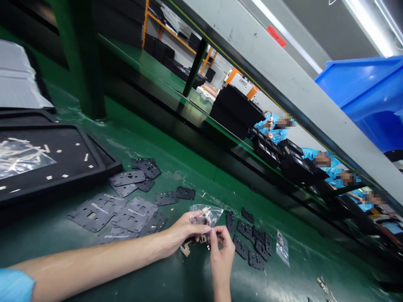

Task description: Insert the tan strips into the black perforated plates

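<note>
My left hand pinches a small clear plastic bag with small metal parts inside, held just above the green bench. My right hand is right beside it, fingers pinched at the bag's lower edge on a small part I cannot make out. A pale metal clip lies under my hands. Several flat black square plates lie in rows to the right of my hands. Larger grey perforated sheets are spread to the left.
A black tray with paper scraps and clear film sits at left. A second small clear bag lies right of the plates. Beyond the bench runs a conveyor line; people in blue work at black trays. A blue bin sits upper right.
</note>
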Demonstrator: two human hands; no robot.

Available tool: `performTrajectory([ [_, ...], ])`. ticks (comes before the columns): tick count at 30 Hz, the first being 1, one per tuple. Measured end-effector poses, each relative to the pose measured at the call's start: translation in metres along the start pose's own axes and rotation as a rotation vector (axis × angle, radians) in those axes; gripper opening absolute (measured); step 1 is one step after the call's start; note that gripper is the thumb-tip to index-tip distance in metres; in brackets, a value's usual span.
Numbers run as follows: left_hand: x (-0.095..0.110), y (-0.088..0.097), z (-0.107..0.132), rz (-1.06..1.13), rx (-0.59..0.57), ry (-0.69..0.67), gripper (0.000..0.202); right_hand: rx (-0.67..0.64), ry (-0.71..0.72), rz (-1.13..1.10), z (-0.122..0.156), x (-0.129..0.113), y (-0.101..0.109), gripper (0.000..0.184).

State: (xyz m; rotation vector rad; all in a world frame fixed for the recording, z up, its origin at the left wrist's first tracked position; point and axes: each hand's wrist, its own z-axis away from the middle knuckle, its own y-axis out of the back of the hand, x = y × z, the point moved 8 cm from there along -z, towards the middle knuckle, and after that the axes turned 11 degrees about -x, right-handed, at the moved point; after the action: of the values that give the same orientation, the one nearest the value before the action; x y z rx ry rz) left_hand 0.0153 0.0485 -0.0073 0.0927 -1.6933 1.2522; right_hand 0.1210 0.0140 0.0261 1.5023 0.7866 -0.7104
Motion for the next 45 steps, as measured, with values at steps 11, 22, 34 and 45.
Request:
performTrajectory([
  [11, 0.001, 0.013, -0.001, -0.107, 0.107, -0.055, 0.018, 0.086, 0.014, 0.072, 0.005, 0.0, 0.004, 0.022],
  [22, -0.002, 0.003, 0.0, -0.142, 0.039, 0.002, 0.031, 0.167, -0.005, 0.031, 0.007, -0.001, 0.013, 0.019],
  [34, -0.002, 0.006, 0.001, -0.082, 0.045, -0.025, 0.024, 0.113, -0.016, -0.162, 0.008, 0.0, 0.002, 0.019],
  [45, 0.001, -0.002, 0.001, -0.047, -0.05, -0.061, 0.019, 0.127, 0.026, -0.282, 0.009, -0.002, 0.004, 0.016],
])
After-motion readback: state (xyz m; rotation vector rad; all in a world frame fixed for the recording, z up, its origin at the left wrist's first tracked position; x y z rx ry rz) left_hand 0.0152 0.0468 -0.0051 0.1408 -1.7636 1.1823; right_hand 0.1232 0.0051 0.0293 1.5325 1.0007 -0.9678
